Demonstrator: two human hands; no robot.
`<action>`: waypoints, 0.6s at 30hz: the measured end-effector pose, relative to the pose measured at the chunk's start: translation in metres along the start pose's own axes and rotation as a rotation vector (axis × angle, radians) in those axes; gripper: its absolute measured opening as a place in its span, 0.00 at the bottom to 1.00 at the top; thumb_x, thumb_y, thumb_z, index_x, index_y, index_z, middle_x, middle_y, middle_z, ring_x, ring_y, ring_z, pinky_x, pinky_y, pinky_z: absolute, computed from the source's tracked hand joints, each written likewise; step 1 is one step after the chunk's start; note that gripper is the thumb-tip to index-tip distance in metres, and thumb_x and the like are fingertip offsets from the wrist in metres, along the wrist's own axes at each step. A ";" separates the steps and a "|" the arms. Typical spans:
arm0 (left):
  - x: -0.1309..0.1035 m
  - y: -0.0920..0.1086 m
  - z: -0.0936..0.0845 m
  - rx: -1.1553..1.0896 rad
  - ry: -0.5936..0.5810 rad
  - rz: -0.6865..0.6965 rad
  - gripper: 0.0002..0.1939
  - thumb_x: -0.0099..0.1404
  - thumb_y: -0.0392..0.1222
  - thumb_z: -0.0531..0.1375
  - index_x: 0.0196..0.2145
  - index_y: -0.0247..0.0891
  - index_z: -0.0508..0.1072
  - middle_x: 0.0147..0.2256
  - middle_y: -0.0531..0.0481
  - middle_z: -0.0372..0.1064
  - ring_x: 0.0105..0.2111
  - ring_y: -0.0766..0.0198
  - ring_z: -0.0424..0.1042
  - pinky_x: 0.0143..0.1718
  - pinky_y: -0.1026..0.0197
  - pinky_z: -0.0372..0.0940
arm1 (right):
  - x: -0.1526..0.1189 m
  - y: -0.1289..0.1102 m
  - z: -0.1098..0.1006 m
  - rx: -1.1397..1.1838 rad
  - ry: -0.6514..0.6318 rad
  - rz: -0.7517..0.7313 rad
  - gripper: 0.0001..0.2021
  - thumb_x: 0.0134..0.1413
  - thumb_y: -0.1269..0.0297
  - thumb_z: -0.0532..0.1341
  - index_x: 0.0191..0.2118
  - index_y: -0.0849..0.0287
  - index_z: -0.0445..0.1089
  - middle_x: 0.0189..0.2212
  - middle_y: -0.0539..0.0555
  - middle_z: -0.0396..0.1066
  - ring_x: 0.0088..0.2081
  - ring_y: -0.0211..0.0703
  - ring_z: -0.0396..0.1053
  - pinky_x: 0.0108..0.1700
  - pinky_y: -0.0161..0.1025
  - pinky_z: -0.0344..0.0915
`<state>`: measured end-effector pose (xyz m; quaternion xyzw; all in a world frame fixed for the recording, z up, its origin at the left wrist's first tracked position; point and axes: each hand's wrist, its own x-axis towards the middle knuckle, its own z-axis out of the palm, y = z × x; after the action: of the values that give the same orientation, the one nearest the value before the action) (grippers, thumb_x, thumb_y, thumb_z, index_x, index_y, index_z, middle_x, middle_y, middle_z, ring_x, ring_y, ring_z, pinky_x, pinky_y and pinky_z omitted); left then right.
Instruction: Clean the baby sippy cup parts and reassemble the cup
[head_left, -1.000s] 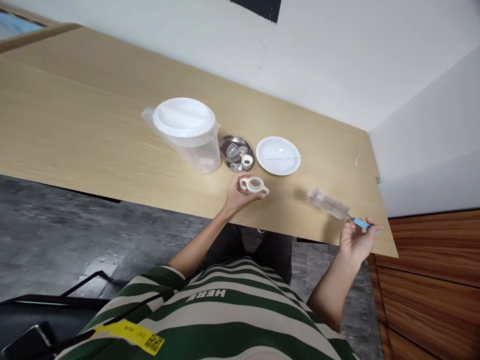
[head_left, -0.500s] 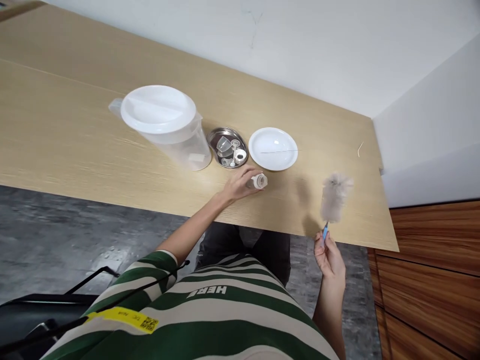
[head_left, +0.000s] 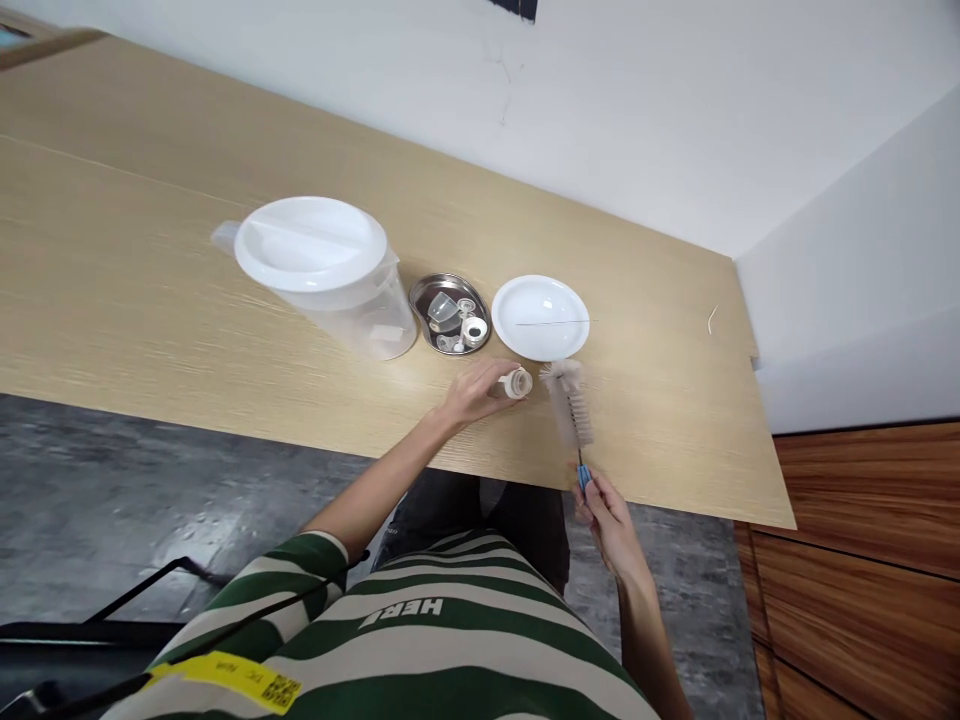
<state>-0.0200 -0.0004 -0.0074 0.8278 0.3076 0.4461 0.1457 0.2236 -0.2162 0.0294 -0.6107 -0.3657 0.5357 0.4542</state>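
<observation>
My left hand (head_left: 472, 392) is closed around a small clear bottle (head_left: 517, 382), whose open mouth points right and up; the fingers hide most of its body. In my right hand (head_left: 609, 515) is the blue handle of a bottle brush (head_left: 572, 405). The pale bristle head is just right of the bottle's mouth, apart from it. Behind the bottle, a kidney-shaped metal tray (head_left: 422, 325) holds a clear cup-like piece and several small white and clear parts. Beside the tray stands a white bowl (head_left: 540, 345) with a thin straight wire lying across it.
A tall translucent pitcher (head_left: 330, 290) with a white lid stands left of the tray. On the right part of the wooden table (head_left: 660, 370) lies a small bent white strip (head_left: 712, 320). Walls border the table's back and right; wooden cabinets (head_left: 870, 500) are at lower right.
My right hand has brought the brush leftward, from the table's right side to near the bottle's mouth. My left hand still holds the bottle in about the same place.
</observation>
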 end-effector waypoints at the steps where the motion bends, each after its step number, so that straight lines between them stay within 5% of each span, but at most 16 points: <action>1: -0.001 0.000 0.000 0.004 0.005 0.005 0.20 0.63 0.48 0.68 0.50 0.39 0.74 0.42 0.43 0.79 0.44 0.52 0.79 0.45 0.49 0.73 | 0.004 0.001 0.000 -0.151 0.086 -0.064 0.23 0.60 0.45 0.63 0.51 0.58 0.75 0.39 0.59 0.77 0.36 0.44 0.73 0.33 0.37 0.70; 3: -0.002 0.000 0.001 -0.001 -0.005 0.006 0.19 0.63 0.47 0.68 0.50 0.38 0.74 0.42 0.42 0.79 0.44 0.52 0.79 0.46 0.50 0.73 | 0.012 -0.001 -0.005 -0.404 0.236 -0.183 0.25 0.62 0.44 0.61 0.52 0.60 0.76 0.48 0.64 0.77 0.43 0.50 0.75 0.36 0.40 0.72; 6: -0.001 0.000 0.002 -0.045 -0.035 -0.026 0.17 0.64 0.47 0.67 0.48 0.38 0.75 0.42 0.42 0.79 0.43 0.52 0.79 0.47 0.50 0.72 | 0.018 -0.006 -0.014 -0.650 0.300 -0.294 0.26 0.66 0.46 0.56 0.56 0.61 0.75 0.51 0.65 0.76 0.42 0.51 0.77 0.36 0.41 0.73; 12: -0.001 -0.002 0.006 -0.107 -0.022 -0.041 0.18 0.61 0.49 0.69 0.46 0.39 0.76 0.43 0.41 0.79 0.44 0.52 0.79 0.48 0.49 0.73 | 0.018 -0.018 -0.022 -0.896 0.155 -0.419 0.22 0.69 0.51 0.53 0.53 0.58 0.77 0.48 0.62 0.78 0.32 0.47 0.77 0.37 0.42 0.74; 18: -0.003 -0.003 0.012 -0.162 0.003 0.002 0.18 0.58 0.47 0.71 0.44 0.39 0.75 0.41 0.41 0.79 0.42 0.51 0.79 0.45 0.47 0.74 | 0.013 -0.043 -0.032 -1.186 0.048 -0.500 0.20 0.72 0.54 0.51 0.55 0.56 0.76 0.50 0.59 0.78 0.44 0.52 0.79 0.42 0.42 0.73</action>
<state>-0.0124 0.0005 -0.0171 0.8130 0.2698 0.4708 0.2110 0.2593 -0.1955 0.0664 -0.6664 -0.7207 0.1068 0.1586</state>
